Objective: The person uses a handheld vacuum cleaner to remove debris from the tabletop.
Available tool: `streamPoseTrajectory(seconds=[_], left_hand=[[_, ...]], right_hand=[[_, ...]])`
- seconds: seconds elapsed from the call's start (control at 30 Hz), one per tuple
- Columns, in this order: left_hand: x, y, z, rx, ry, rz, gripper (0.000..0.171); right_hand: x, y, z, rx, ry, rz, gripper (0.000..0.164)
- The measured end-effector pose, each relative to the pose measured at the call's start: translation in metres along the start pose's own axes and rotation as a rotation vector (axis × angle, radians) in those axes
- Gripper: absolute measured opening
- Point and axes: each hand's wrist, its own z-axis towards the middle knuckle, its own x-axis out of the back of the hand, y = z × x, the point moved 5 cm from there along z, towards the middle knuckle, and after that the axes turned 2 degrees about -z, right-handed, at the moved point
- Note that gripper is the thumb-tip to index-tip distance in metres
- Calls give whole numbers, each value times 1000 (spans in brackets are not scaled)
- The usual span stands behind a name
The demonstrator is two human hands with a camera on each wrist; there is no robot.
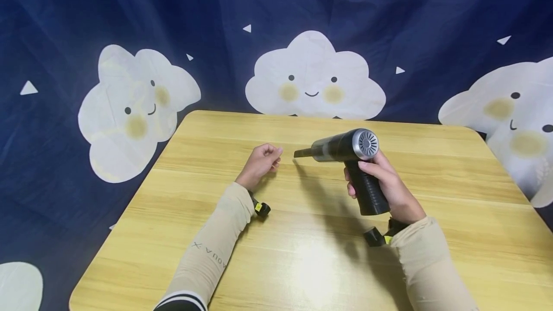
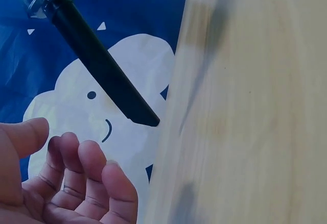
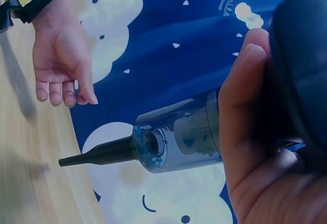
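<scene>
My right hand (image 1: 397, 188) grips the black ribbed handle of a small handheld vacuum cleaner (image 1: 334, 145), raised above the table. Its silver vented end faces the head camera, and its flat black nozzle (image 2: 104, 66) points left. Through the clear dust chamber (image 3: 176, 137), small bluish bits show in the right wrist view. Just left of the nozzle tip, apart from it, my left hand (image 1: 261, 162) hovers with loosely bent fingers. Nothing lies between the thumb and fingers (image 2: 94, 168) of that hand in the left wrist view.
Under both hands stretches a light wood-grain table (image 1: 181, 220) with rounded corners. A dark blue curtain (image 1: 224, 4) printed with smiling white clouds and small triangles hangs behind it and along the left. Both wrists wear black straps with small cameras.
</scene>
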Motion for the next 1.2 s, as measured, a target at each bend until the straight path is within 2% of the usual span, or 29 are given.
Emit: streamPoseTrajectory(seconds=[0.27, 0.4, 0.63, 0.73, 0.83, 1.0, 1.1, 1.2], left_hand=[[-2, 1, 1, 7, -8, 1, 38], [-4, 0, 2, 3, -5, -18, 34], [-5, -1, 2, -8, -24, -14, 37], [-5, -2, 1, -1, -31, -14, 39], [-5, -3, 0, 7, -27, -18, 41], [-4, -2, -1, 11, -18, -12, 39], [-4, -1, -2, 9, -5, -11, 36], [-3, 0, -2, 5, 17, -7, 32]], right_hand=[[6, -4, -3, 2, 27, -17, 31], [12, -4, -4, 1, 67, -120, 28], [28, 4, -1, -77, 238, -264, 47], [36, 13, 2, -84, 283, -310, 48], [42, 21, 4, -42, 359, -320, 41], [52, 25, 4, 75, 540, -290, 21], [57, 23, 2, 136, 635, -266, 20], [58, 20, 1, 216, 678, -239, 21]])
